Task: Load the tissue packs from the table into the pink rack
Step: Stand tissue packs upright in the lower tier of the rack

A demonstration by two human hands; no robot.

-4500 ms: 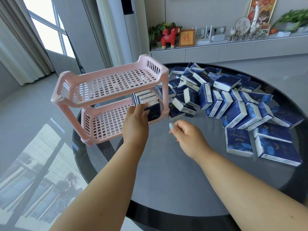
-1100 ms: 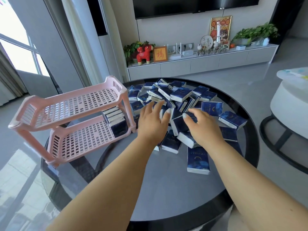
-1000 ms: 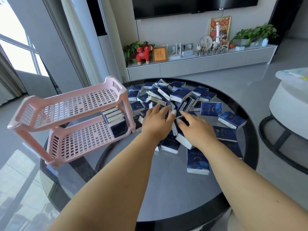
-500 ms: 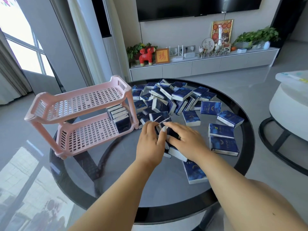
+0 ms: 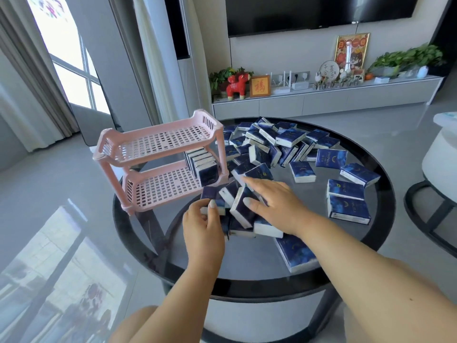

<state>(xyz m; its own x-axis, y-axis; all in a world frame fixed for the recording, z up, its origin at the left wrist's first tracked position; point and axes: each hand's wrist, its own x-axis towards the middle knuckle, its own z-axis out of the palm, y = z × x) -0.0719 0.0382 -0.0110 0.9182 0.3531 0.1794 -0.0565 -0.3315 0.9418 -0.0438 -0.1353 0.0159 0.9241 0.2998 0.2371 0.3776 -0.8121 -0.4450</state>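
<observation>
A two-tier pink rack (image 5: 158, 142) stands at the left of the round dark glass table (image 5: 252, 253). Several blue tissue packs (image 5: 206, 167) stand in a row at the right end of its lower shelf; the upper shelf holds nothing. A big heap of blue tissue packs (image 5: 272, 142) covers the far and right side of the table. Between my hands lies a small cluster of packs (image 5: 241, 209). My left hand (image 5: 202, 226) pinches a pack at the cluster's left edge. My right hand (image 5: 277, 204) lies flat on top of the cluster, fingers spread.
Loose packs (image 5: 347, 209) lie at the right of the table, one (image 5: 295, 252) near the front edge. A white round stool (image 5: 442, 154) stands to the right. A TV cabinet with ornaments (image 5: 321, 95) runs along the back wall.
Both hands dragged a cluster of packs from the heap toward the near side of the table. The left hand has now closed on one pack at the cluster's edge.
</observation>
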